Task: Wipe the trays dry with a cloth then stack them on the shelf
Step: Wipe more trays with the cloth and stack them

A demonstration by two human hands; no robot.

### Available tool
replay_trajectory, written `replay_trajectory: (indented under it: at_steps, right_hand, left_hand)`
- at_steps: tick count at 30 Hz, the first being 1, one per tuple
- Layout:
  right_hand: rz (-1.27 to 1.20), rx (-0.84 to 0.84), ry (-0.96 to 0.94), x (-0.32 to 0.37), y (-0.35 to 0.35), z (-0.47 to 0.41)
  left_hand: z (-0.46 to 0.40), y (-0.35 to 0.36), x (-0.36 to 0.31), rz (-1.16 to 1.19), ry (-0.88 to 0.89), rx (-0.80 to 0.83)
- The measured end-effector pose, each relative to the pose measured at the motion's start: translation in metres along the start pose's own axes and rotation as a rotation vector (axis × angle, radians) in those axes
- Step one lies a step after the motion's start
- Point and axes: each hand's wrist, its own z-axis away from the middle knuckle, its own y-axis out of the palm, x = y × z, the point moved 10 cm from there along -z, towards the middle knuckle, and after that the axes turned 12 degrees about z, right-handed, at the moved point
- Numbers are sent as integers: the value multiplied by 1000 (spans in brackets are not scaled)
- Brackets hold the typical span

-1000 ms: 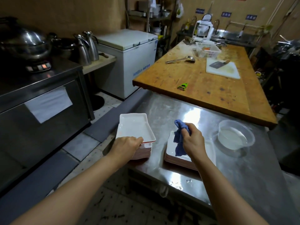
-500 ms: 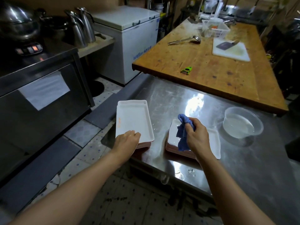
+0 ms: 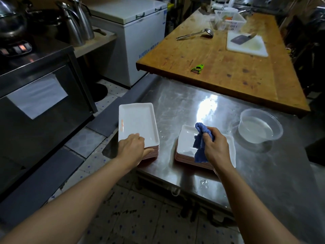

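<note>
Two stacks of white rectangular trays with reddish undersides stand on the steel table (image 3: 202, 106). The left stack (image 3: 136, 124) sits at the table's left corner; my left hand (image 3: 132, 149) grips its near end, fingers over the top tray, thumb against the stack's side. The right stack (image 3: 186, 144) lies a short way to the right. My right hand (image 3: 215, 147) hovers over it, shut on a crumpled blue cloth (image 3: 201, 143) that hangs down onto the top tray.
A clear plastic bowl of water (image 3: 260, 128) stands right of the trays. Behind is a raised wooden counter (image 3: 228, 67) with a green peeler (image 3: 197, 69), ladle, cutting board with cleaver and white basket. A steel cabinet, kettles and a white freezer (image 3: 137, 32) line the left aisle.
The view has tilted down and closer. The top tray of the left stack has settled flat onto the stack under my left hand. My right hand keeps the cloth over the right stack.
</note>
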Motion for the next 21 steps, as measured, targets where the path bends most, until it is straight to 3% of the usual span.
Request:
replay_trajectory:
  at_steps: [3, 6, 11, 16, 19, 21]
  right_hand:
    - [21, -32, 8, -6, -13, -2]
    - [36, -71, 21, -12, -26, -5]
    - [154, -180, 10, -27, -49, -12]
    - [403, -135, 53, -66, -46, -22]
    - [749, 21, 17, -85, -26, -24]
    - [914, 9, -31, -87, -23, -21]
  left_hand:
    - [-3, -11, -24, 31, 68, -85]
    - [-7, -18, -64, 272, 184, -144]
    - [-30, 15, -96, 502, 5, 40]
    - [-51, 48, -98, 456, -131, 163]
    - [-57, 60, -100, 457, -121, 201]
    - [-59, 62, -101, 484, -107, 193]
